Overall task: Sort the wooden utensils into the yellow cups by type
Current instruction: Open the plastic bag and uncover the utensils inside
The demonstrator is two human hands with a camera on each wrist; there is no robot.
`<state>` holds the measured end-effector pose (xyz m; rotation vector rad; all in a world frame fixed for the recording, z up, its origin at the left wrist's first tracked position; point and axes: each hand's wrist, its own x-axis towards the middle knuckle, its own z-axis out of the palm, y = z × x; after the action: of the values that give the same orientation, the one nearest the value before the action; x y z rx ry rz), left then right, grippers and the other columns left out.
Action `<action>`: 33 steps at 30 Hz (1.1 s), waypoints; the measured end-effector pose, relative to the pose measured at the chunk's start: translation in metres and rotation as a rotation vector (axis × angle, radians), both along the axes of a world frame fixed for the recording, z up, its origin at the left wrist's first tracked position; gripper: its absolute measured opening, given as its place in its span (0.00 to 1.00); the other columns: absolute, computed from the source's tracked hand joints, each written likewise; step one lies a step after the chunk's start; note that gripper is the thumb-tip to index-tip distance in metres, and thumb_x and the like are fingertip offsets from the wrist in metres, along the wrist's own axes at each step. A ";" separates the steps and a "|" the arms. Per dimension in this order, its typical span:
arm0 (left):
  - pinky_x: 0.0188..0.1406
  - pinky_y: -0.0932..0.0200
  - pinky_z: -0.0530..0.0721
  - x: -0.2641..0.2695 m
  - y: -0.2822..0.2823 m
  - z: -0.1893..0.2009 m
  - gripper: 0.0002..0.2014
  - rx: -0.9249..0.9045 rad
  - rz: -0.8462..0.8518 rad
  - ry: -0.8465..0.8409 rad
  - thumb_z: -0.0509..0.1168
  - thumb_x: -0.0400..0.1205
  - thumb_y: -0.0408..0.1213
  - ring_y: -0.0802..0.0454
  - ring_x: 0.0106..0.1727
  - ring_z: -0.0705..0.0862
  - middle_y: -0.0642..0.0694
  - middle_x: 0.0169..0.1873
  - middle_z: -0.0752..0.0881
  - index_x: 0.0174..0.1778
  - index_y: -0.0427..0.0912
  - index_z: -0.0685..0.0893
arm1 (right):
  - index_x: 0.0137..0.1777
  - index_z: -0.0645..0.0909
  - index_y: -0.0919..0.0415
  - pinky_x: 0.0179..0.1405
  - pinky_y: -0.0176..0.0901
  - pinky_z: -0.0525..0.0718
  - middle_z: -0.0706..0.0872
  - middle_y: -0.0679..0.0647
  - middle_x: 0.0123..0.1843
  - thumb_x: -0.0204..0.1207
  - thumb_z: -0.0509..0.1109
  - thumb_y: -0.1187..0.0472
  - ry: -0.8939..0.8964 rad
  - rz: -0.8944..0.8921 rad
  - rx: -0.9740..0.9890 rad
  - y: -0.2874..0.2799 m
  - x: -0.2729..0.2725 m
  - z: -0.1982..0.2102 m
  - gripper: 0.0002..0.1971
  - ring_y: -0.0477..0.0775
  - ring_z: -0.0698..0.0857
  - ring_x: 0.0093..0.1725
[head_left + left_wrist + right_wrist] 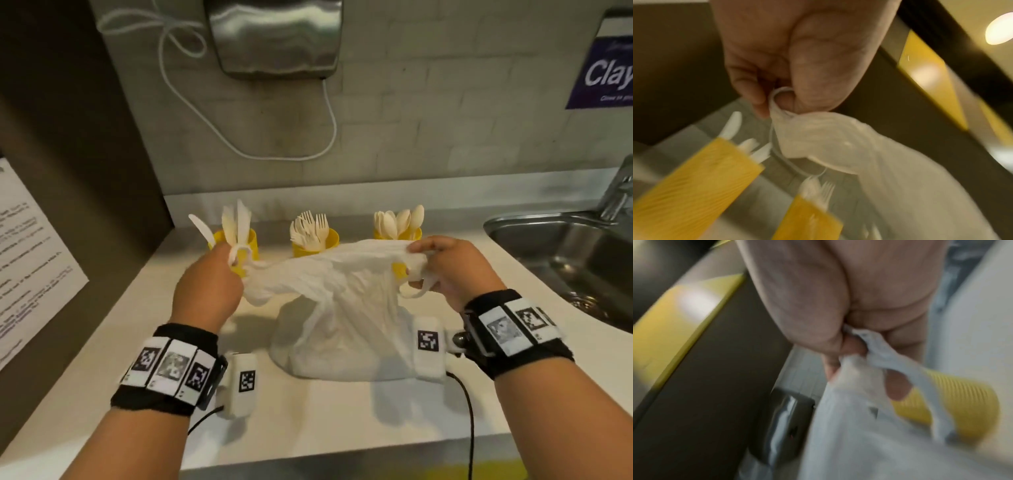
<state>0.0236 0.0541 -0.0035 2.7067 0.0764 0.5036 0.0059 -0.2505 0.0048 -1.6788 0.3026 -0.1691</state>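
Note:
Three yellow cups stand in a row at the back of the white counter point(325, 411). The left cup point(251, 241) holds knives point(236, 222), the middle cup point(330, 240) holds forks point(310, 228), the right cup point(416, 234) holds spoons point(399, 219). In front of them a white plastic bag point(342, 308) is stretched between my hands, its bottom resting on the counter. My left hand point(209, 284) pinches the bag's left handle point(779, 104). My right hand point(452, 267) grips the right handle point(865, 344). The bag hides the lower part of the right cup point(953, 402).
A steel sink point(575, 253) with a tap point(616, 192) lies to the right. A metal dispenser point(274, 37) with a white cord point(329, 113) hangs on the tiled wall. A dark cabinet side with a paper notice point(30, 260) stands at the left.

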 end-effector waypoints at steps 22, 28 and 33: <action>0.28 0.62 0.71 -0.027 0.007 -0.011 0.18 -0.266 -0.511 0.760 0.73 0.70 0.55 0.56 0.33 0.79 0.54 0.36 0.84 0.50 0.48 0.87 | 0.41 0.76 0.53 0.19 0.35 0.63 0.79 0.58 0.33 0.80 0.60 0.65 0.147 -0.059 0.164 0.005 -0.026 -0.025 0.09 0.52 0.70 0.25; 0.18 0.67 0.70 -0.016 0.003 -0.017 0.06 -1.080 -0.126 0.236 0.61 0.82 0.31 0.58 0.18 0.76 0.49 0.23 0.82 0.47 0.41 0.83 | 0.47 0.77 0.51 0.24 0.39 0.76 0.82 0.54 0.31 0.76 0.67 0.51 0.069 0.128 0.389 0.004 -0.042 -0.015 0.05 0.51 0.79 0.23; 0.39 0.44 0.90 -0.007 0.022 -0.005 0.17 -1.811 -0.200 0.482 0.69 0.75 0.29 0.43 0.43 0.91 0.35 0.47 0.90 0.59 0.32 0.80 | 0.61 0.70 0.51 0.12 0.32 0.66 0.76 0.62 0.44 0.74 0.63 0.76 0.077 0.305 0.320 -0.011 -0.046 -0.018 0.22 0.49 0.73 0.20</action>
<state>0.0167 0.0764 -0.0084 0.9542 0.2353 -0.2748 -0.0399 -0.2610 -0.0130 -1.3942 0.1200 0.1650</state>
